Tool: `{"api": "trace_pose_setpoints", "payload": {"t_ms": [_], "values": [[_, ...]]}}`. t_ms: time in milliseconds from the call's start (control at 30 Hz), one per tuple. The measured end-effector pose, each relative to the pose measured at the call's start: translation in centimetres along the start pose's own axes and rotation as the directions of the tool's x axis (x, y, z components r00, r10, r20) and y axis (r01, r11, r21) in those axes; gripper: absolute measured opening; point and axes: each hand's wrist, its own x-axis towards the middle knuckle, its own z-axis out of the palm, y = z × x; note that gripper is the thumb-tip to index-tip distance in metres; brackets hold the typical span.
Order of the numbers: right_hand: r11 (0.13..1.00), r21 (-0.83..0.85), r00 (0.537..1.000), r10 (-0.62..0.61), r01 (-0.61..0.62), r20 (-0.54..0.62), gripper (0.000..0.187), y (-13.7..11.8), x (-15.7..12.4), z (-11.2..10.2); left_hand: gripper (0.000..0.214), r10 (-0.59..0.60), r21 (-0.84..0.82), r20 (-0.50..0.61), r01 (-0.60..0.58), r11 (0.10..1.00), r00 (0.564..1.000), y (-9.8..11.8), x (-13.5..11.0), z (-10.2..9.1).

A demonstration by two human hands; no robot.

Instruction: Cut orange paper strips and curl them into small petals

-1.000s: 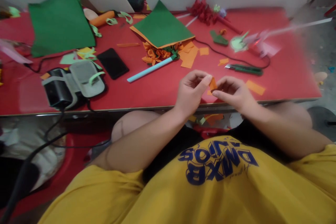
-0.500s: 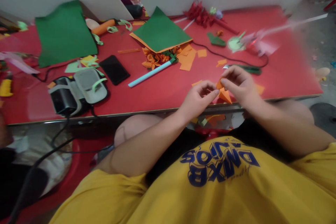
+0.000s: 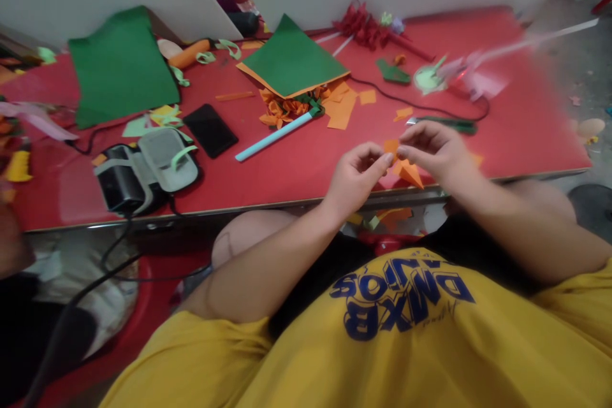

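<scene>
Over the front edge of the red table (image 3: pixel 296 172), my left hand (image 3: pixel 359 172) pinches a small square of orange paper (image 3: pixel 391 146) between thumb and forefinger. My right hand (image 3: pixel 434 150) is closed at the same paper's right side, its thumb and finger at the edge. Just below the fingertips lie pointed orange paper pieces (image 3: pixel 410 173). A utility knife with a green handle (image 3: pixel 452 125) rests behind my right hand. Farther back, a light blue tube (image 3: pixel 277 135) lies beside a heap of curled orange paper (image 3: pixel 282 108).
Green and orange sheets (image 3: pixel 296 57) cover part of the heap. Left of them are a black phone (image 3: pixel 210 131), an open grey case (image 3: pixel 148 172) and a large green sheet (image 3: pixel 124 70). A pink glue gun, blurred (image 3: pixel 461 76), and its cable lie at the right.
The orange paper in my fingers has turned to show its flat face. My left hand has shifted slightly left and up, and the view has moved a little.
</scene>
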Motion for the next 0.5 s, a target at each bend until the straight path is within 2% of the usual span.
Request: {"api": "trace_pose_setpoints", "payload": {"t_ms": [167, 300, 500], "values": [[1.0, 0.016, 1.0, 0.015, -0.015, 0.014, 0.041, 0.22, -0.21, 0.39, 0.044, 0.052, 0.043, -0.009, -0.051, 0.998, 0.999, 0.02, 0.14, 0.05], [1.0, 0.021, 1.0, 0.003, -0.003, 0.0, 0.043, 0.43, -0.38, 0.49, 0.042, 0.094, 0.016, -0.05, -0.093, 0.996, 0.994, -0.18, 0.41, -0.08], [1.0, -0.005, 1.0, -0.023, 0.023, 0.006, 0.037, 0.32, -0.49, 0.69, 0.036, 0.069, -0.02, -0.042, -0.07, 0.997, 0.997, -0.07, 0.5, -0.14]]}}
